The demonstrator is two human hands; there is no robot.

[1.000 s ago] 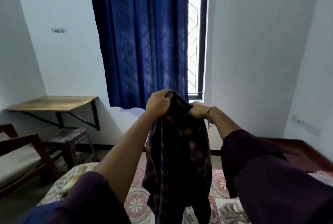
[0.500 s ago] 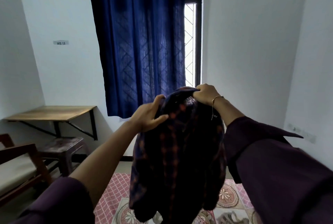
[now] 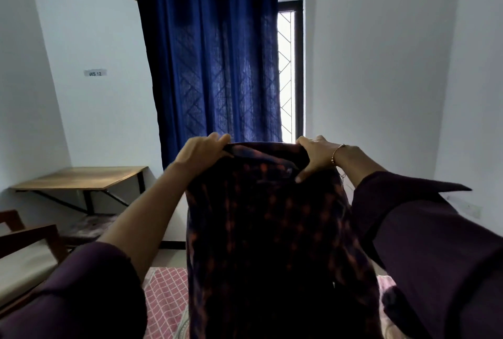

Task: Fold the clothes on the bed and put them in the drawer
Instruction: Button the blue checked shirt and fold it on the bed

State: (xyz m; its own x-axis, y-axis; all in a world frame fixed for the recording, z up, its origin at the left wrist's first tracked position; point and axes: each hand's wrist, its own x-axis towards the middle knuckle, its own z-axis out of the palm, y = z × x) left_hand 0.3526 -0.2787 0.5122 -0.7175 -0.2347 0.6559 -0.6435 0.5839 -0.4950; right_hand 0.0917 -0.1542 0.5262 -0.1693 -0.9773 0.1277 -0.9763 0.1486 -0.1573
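Shirt [image 3: 272, 229] hanging at centre frame, dark plaid, held up by its top edge; left hand [image 3: 201, 152] pinches one corner, right hand [image 3: 313, 156] grips the other; unfolded yet, I'd judge; bed [image 3: 166, 297] low in frame; no drawer in sight.

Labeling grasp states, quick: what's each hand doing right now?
Left hand: grips the top edge of the plaid shirt.
Right hand: grips the shirt's other top corner, thumb in front.

Dark purple wide sleeves [image 3: 435, 243]; thin gold bracelet [image 3: 337, 153] on right wrist
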